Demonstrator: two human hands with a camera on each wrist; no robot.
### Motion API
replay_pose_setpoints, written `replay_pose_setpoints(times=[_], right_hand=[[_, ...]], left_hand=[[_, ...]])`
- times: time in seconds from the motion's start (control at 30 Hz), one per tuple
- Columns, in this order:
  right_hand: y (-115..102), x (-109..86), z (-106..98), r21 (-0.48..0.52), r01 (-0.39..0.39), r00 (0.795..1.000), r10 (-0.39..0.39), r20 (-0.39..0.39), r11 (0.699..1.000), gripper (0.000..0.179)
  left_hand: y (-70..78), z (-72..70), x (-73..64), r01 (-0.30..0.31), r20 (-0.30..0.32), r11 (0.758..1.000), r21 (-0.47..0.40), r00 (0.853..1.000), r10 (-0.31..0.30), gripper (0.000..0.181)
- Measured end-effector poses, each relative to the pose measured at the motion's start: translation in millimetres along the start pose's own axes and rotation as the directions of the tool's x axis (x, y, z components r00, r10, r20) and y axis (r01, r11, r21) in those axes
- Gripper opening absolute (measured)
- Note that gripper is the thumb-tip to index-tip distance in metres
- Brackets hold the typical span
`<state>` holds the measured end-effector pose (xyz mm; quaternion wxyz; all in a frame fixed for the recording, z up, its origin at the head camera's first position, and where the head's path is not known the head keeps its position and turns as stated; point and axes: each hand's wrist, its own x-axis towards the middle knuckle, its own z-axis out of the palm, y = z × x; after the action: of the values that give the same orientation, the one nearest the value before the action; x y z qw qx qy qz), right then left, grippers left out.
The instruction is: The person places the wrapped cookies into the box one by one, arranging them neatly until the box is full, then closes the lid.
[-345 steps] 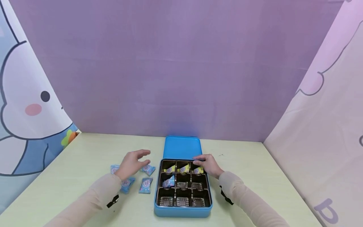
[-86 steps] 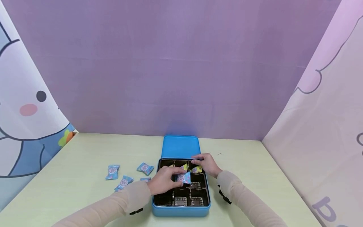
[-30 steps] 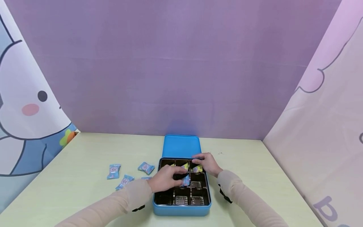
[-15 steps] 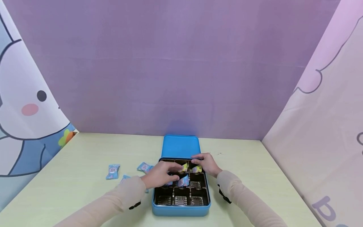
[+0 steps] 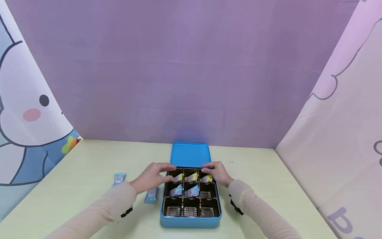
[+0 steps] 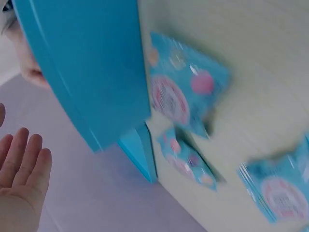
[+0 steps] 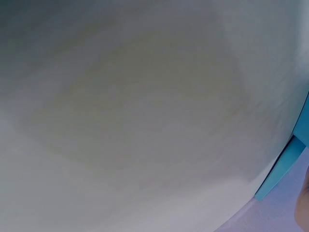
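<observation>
A blue tin box [image 5: 191,223] with a black compartment tray stands on the table. Three yellow wrapped candies [image 5: 191,177] sit in the tray's far row. Blue wrapped candies occupy the left [image 5: 176,191] and middle [image 5: 192,191] compartments of the middle row. My left hand [image 5: 152,177] is over the box's left edge, fingers and thumb apart, holding nothing; its fingers [image 6: 29,164] look straight in the left wrist view. My right hand [image 5: 219,174] grips the box's far right corner. Just left of the box lies another blue candy [image 5: 151,196].
More blue candies lie on the table, one [image 5: 119,178] farther left and others partly covered by my left arm; the left wrist view shows several, one [image 6: 188,87] close beside the box. The blue lid [image 5: 191,154] lies flat behind the box, before a purple backdrop [image 5: 191,73].
My left hand has let go of a blue candy in the middle compartment and drawn back to the left. My right hand stays at the box corner.
</observation>
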<state>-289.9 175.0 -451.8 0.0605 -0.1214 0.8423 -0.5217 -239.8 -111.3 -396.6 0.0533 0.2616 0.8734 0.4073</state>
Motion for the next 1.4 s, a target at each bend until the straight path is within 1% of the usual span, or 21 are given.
replay_pose_setpoints(times=[0.13,0.23,0.3,0.43,0.53,0.67,0.7,0.83,0.97,1.07,1.2,1.3,1.4], right_hand=[[-2.8,-0.6,-1.4,0.005,0.007,1.000,-0.007,0.006,1.000,0.030],[2.4,2.1,-0.7,-0.007,0.003,1.000,-0.003,-0.007,1.000,0.031],[6.9,4.0,0.1,-0.017,-0.003,1.000,0.002,-0.017,1.000,0.031],[12.1,5.4,1.0,-0.037,-0.002,1.000,0.001,-0.020,0.999,0.033],[12.1,4.3,1.2,-0.041,-0.001,1.000,0.000,-0.013,0.999,0.032],[10.4,3.7,0.7,-0.035,-0.001,1.000,0.001,-0.010,0.999,0.031],[10.4,3.5,0.7,-0.034,0.008,1.000,-0.008,-0.011,0.999,0.031],[9.2,2.8,0.1,-0.032,0.004,1.000,-0.004,-0.016,0.999,0.031],[9.5,1.9,0.1,-0.036,0.001,1.000,-0.001,-0.011,0.999,0.031],[10.3,2.1,0.9,-0.037,0.007,1.000,-0.008,-0.012,0.999,0.031],[10.5,2.4,2.1,-0.033,0.001,1.000,-0.001,-0.016,0.999,0.029],[10.1,2.2,2.0,-0.032,0.001,1.000,-0.001,-0.017,0.999,0.029],[9.6,2.7,1.7,-0.036,0.005,1.000,-0.005,-0.017,0.999,0.029]], left_hand=[[-9.2,-12.1,0.6,0.002,-0.040,0.999,0.047,0.999,0.000,0.036],[-16.1,-19.4,1.6,0.004,-0.034,0.997,0.073,0.999,-0.002,0.037],[-21.1,-23.1,2.4,-0.001,-0.017,0.995,0.097,1.000,0.003,0.037],[-30.2,-28.6,2.6,-0.014,0.031,0.993,0.118,0.999,0.010,0.036],[-38.8,-31.1,3.3,-0.030,0.062,0.990,0.136,0.998,0.022,0.035],[-53.1,-33.1,6.9,-0.035,0.100,0.989,0.145,0.995,0.021,0.035],[-56.8,-33.2,8.2,-0.030,0.109,0.990,0.140,0.994,0.015,0.035],[-68.8,-31.3,12.7,0.002,0.150,0.992,0.124,0.988,-0.021,0.036],[-75.5,-26.0,14.3,0.023,0.192,0.991,0.132,0.980,-0.048,0.037],[-78.4,-22.6,14.1,0.034,0.186,0.988,0.151,0.981,-0.062,0.039],[-84.3,-21.1,14.1,0.049,0.151,0.976,0.212,0.985,-0.083,0.038],[-88.6,-21.2,14.4,0.045,0.128,0.967,0.251,0.989,-0.079,0.034],[-90.2,-21.6,14.4,0.046,0.099,0.964,0.262,0.992,-0.075,0.032]])
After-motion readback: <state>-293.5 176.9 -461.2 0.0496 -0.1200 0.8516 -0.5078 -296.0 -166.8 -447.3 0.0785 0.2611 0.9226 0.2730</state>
